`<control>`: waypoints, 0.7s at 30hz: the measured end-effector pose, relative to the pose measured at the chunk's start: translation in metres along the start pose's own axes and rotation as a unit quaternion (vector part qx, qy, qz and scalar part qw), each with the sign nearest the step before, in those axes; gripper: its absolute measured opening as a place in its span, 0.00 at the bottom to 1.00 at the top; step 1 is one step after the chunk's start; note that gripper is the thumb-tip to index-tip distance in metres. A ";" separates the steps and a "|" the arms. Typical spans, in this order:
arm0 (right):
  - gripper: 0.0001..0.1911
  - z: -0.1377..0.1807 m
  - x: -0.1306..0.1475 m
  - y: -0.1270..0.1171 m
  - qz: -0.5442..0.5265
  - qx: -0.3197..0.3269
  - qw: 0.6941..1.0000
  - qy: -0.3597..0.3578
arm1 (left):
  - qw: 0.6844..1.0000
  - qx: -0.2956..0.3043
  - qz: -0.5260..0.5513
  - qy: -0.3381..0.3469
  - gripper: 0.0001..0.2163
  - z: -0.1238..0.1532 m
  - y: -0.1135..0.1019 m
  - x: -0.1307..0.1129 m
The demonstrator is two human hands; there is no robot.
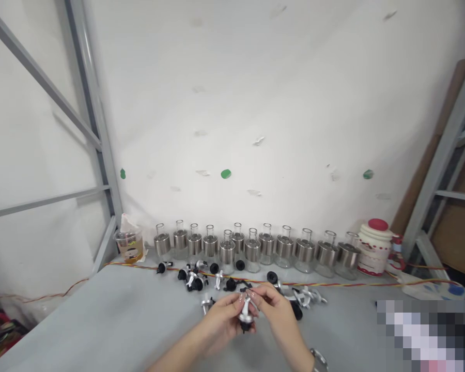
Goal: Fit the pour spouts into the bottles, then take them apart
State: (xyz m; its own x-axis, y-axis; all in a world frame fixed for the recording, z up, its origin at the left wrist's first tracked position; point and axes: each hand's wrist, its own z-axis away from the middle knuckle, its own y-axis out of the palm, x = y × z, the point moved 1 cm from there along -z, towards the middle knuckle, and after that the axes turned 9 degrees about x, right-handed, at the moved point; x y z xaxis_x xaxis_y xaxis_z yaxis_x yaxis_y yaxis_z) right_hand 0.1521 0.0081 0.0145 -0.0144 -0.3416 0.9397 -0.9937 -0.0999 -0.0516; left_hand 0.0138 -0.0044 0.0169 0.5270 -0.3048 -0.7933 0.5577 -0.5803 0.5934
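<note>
In front of me my left hand (225, 319) is closed around a silver and black pour spout (246, 312), its black end pointing down. My right hand (276, 311) pinches at the upper end of the same spout, fingertips meeting those of the left. Exactly what the right fingertips grip is too small to make out. More silver and black spouts (191, 279) lie loose beyond my hands, and one silver spout (206, 304) is just left of them. Another group of spouts (305, 297) lies to the right, by a black round cap (296, 310).
Several glass bottles with steel sleeves (252, 249) line the wall. A plastic cup (129, 245) stands at the left end, a white jar with a red lid (373, 248) at the right. A twisted red-yellow wire (333, 284) crosses the grey table (127, 320). Metal frame posts (96, 103) flank it.
</note>
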 end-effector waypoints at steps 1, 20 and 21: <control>0.17 0.000 -0.002 0.001 -0.009 0.007 1.000 0.007 | 1.000 -0.001 -0.001 0.003 0.11 0.000 -0.001 0.001; 0.13 0.013 0.009 0.007 0.149 0.059 0.982 -0.102 | 0.998 -0.052 -0.045 -0.005 0.14 -0.001 -0.005 -0.008; 0.13 0.015 0.011 0.008 0.163 0.075 0.977 -0.112 | 0.997 -0.053 -0.052 -0.007 0.14 -0.001 -0.005 -0.009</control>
State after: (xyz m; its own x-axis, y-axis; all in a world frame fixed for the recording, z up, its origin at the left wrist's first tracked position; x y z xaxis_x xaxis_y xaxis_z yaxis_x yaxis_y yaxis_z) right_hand 0.1457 -0.0103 0.0199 -0.2862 -0.5726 0.7682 -0.9124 -0.0820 -0.4010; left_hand 0.0064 0.0018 0.0209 0.4540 -0.2593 -0.8524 0.6741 -0.5257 0.5189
